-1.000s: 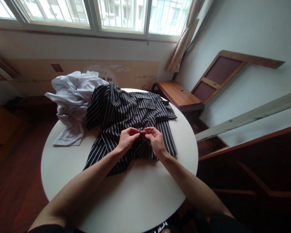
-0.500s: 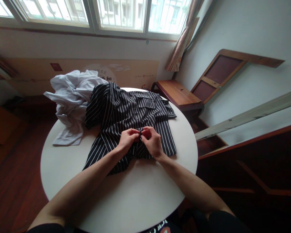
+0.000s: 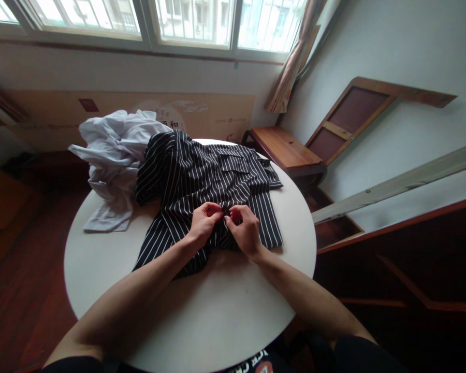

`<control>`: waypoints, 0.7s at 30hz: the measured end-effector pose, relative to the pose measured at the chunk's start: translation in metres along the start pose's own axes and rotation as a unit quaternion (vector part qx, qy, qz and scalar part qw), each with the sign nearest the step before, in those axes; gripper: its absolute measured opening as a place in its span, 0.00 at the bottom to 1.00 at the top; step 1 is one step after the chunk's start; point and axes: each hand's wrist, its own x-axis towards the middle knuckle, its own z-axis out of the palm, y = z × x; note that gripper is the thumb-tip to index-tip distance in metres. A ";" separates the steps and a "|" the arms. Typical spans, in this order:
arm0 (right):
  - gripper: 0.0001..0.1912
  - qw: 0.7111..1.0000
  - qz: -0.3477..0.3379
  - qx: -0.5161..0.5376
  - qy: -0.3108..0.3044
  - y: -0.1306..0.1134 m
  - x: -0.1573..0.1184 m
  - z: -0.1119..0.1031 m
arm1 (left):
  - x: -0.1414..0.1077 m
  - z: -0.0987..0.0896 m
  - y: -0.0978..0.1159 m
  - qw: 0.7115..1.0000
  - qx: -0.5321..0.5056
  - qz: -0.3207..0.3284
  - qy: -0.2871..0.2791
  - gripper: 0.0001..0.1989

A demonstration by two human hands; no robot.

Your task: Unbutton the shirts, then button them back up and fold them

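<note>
A black shirt with white stripes (image 3: 194,176) lies spread on a round white table (image 3: 233,311), its short sleeves toward the far side. Over its front, my left hand (image 3: 205,223) pinches the cloth between thumb and fingers. Close beside it, my right hand (image 3: 244,228) has thumb and fingertips bent together on the same fold of the shirt. The small spot between the fingertips, perhaps a button, is too small and dark to make out.
A crumpled light grey garment (image 3: 116,145) is heaped at the table's far left, partly over the edge. Behind the table on the right stands a wooden bench or chair (image 3: 287,147). Windows (image 3: 194,23) and a curtain (image 3: 289,67) are at the back.
The right hand's thumb and fingertips have shifted slightly right, leaving a little more space between the two hands. The shirt lies almost as before.
</note>
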 end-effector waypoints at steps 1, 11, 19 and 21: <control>0.05 1.000 0.001 -0.006 -0.007 -0.001 0.000 -0.001 | 0.000 0.000 0.000 1.000 -0.001 0.007 0.002 0.11; 0.05 0.998 0.046 0.021 -0.042 -0.001 0.006 -0.004 | -0.002 0.000 0.001 0.993 0.066 0.102 0.008 0.10; 0.05 0.997 0.051 -0.009 -0.053 -0.007 0.007 -0.005 | -0.011 0.000 -0.002 0.965 0.180 0.190 0.018 0.05; 0.05 0.997 0.055 -0.015 -0.061 -0.007 0.008 -0.005 | -0.012 0.000 -0.002 0.960 0.196 0.199 0.014 0.04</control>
